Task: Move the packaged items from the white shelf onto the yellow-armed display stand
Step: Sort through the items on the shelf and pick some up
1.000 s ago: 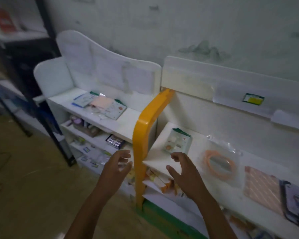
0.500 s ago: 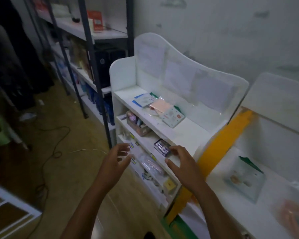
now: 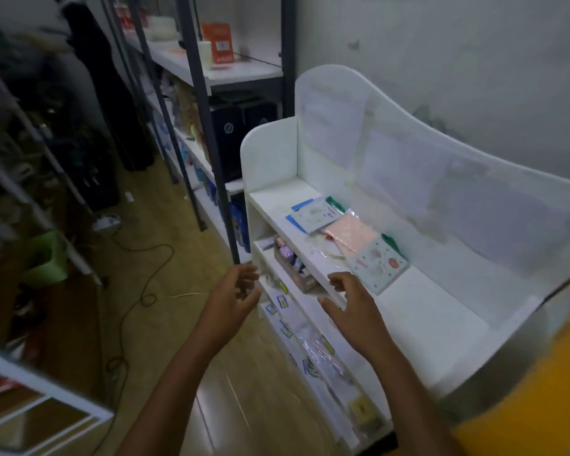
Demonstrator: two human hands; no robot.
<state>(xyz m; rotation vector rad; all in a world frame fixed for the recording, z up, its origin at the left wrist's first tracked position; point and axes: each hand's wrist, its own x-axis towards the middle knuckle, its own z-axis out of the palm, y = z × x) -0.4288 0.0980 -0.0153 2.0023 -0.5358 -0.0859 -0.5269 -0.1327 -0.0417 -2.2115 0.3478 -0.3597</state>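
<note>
Stock to move: a small overlapping pile of flat packets on the top board of the white shelf (image 3: 418, 301), centre-right of the frame.

- Pale green card packet (image 3: 377, 265), nearest you, one corner overhanging the front edge. Judged light and fairly stiff; take it by that free corner, thumb on top.
- Pink packet (image 3: 351, 232) in clear film, partly under the green one. Likely soft and slippery; pinch its edge and do not press on the flat face.
- Blue-edged white packet (image 3: 315, 213), furthest back. Light and flat; slide it toward you before you lift.

Destination: yellow arm (image 3: 547, 390) of the display stand, lower right of the frame, blurred.

Hands: your left hand (image 3: 234, 302) and right hand (image 3: 354, 309) hover low in the centre, fingers loosely curled, holding nothing; the right is just short of the green packet.

Writing: printed patterns show on the packets, but no brand or word can be read.
</note>
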